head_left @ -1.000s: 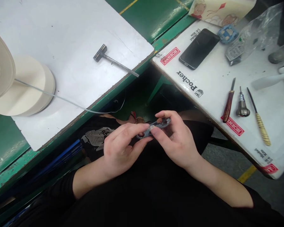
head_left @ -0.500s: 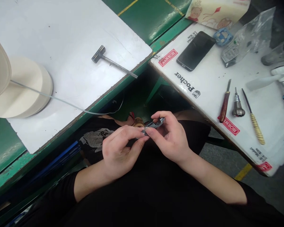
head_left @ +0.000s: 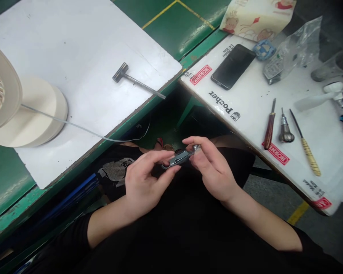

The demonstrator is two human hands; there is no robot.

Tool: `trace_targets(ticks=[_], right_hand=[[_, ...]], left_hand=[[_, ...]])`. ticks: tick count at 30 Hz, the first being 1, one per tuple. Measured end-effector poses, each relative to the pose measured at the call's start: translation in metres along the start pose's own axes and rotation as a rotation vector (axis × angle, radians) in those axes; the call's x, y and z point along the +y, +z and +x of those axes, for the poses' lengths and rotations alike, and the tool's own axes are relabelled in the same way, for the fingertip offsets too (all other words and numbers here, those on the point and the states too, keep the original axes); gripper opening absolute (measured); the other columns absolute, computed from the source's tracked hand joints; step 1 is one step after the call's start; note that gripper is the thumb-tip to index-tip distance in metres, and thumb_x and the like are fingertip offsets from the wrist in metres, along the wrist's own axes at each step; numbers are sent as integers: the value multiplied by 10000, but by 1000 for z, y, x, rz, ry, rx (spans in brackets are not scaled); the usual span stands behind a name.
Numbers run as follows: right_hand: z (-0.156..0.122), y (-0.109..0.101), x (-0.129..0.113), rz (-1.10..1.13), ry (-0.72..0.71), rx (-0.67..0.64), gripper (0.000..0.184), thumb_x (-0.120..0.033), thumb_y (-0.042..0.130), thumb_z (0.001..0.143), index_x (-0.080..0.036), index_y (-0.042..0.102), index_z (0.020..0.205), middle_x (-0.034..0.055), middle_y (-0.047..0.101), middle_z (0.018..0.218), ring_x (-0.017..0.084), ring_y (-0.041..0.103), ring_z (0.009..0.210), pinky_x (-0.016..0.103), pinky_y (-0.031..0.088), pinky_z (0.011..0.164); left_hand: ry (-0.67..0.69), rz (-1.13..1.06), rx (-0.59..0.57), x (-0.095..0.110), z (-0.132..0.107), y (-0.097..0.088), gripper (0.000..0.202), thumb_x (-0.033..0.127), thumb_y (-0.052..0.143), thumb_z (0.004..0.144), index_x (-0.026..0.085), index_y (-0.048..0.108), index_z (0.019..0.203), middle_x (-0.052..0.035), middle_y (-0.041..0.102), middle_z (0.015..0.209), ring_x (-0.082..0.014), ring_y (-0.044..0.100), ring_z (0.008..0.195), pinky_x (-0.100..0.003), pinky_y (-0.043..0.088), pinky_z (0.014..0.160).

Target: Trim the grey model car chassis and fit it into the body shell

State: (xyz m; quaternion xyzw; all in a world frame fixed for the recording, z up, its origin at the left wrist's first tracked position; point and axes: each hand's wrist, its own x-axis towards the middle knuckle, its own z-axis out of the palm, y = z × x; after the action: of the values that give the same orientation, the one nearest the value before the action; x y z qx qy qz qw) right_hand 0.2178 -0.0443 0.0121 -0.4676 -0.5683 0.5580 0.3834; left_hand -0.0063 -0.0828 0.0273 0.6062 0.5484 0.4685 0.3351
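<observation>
Over my lap, both hands meet at a small, long, dark grey glossy piece; its exact kind is unclear. My left hand pinches the left end between thumb and fingers. At the other end, my right hand is closed on the tip with thumb and fingertips. The piece lies slanted, its right end higher in the view, and the fingers cover both of its ends.
A small metal hammer and a cream fan with a cable are on the left table. The right table holds a phone, a plastic bag, a knife, a short-handled tool and a file.
The fingers have shifted on the grey piece, and more of its middle shows now. My right thumb has moved from its middle toward the right end. The view has tilted slightly.
</observation>
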Motion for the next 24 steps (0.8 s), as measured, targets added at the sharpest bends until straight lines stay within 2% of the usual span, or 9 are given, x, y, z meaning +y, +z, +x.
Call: trace_targets(ticks=[3, 6, 8, 11, 14, 18, 21, 24], right_hand=[[1, -5, -3, -17, -23, 45, 335, -592, 700, 1236, -287, 830, 1283, -8, 714, 932, 152, 616, 723, 309, 504, 656], [2, -6, -9, -80, -83, 105, 306, -503, 737, 1230, -260, 815, 1061, -19, 732, 858, 143, 661, 723, 284, 530, 668], [3, -6, -14, -135, -107, 121, 304, -436, 739, 1230, -255, 805, 995, -28, 744, 824, 132, 680, 712, 262, 535, 662], [4, -5, -19, -201, -114, 124, 284, -396, 754, 1215, -254, 811, 975, -35, 762, 809, 125, 694, 691, 244, 535, 641], [3, -5, -19, -220, -106, 136, 287, -386, 747, 1214, -253, 808, 967, -35, 773, 806, 127, 708, 686, 242, 540, 636], [3, -2, -17, -235, -120, 163, 272, -362, 746, 1213, -254, 795, 969, -35, 774, 796, 136, 720, 688, 250, 554, 645], [3, 0, -16, -285, -174, 189, 250, -331, 727, 1226, -256, 776, 993, -35, 782, 810, 140, 726, 683, 253, 560, 637], [1, -1, -17, -407, -303, 198, 260, -313, 696, 1246, -253, 725, 995, -30, 765, 808, 138, 709, 661, 261, 555, 628]], left_hand=[[-167, -238, -86, -6, 2, -1, 481, 237, 1009, 1003, 304, 896, 1466, -60, 907, 1201, -208, 887, 1048, -341, 777, 981], [-297, -471, -239, -13, 7, 0, 445, 251, 1038, 977, 280, 937, 1408, -93, 914, 1239, -245, 913, 1095, -369, 794, 993], [-373, -590, -294, -17, 8, 3, 412, 252, 1061, 955, 263, 956, 1353, -106, 936, 1238, -263, 926, 1101, -394, 796, 1005], [-465, -698, -281, -19, 8, 6, 435, 237, 1092, 917, 257, 961, 1331, -104, 959, 1230, -264, 930, 1112, -403, 787, 1032], [-537, -739, -252, -17, 6, 5, 452, 198, 1108, 884, 262, 969, 1309, -85, 964, 1206, -244, 919, 1119, -356, 762, 1044], [-543, -782, -242, -12, 5, 0, 510, 137, 1115, 848, 295, 976, 1312, -66, 957, 1217, -234, 896, 1143, -323, 742, 1048], [-541, -805, -261, -9, 6, -2, 556, 123, 1117, 838, 319, 972, 1337, -60, 953, 1247, -233, 889, 1174, -324, 733, 1074], [-585, -807, -242, -7, 7, -2, 507, 164, 1124, 850, 300, 973, 1315, -73, 948, 1285, -244, 888, 1209, -347, 720, 1115]])
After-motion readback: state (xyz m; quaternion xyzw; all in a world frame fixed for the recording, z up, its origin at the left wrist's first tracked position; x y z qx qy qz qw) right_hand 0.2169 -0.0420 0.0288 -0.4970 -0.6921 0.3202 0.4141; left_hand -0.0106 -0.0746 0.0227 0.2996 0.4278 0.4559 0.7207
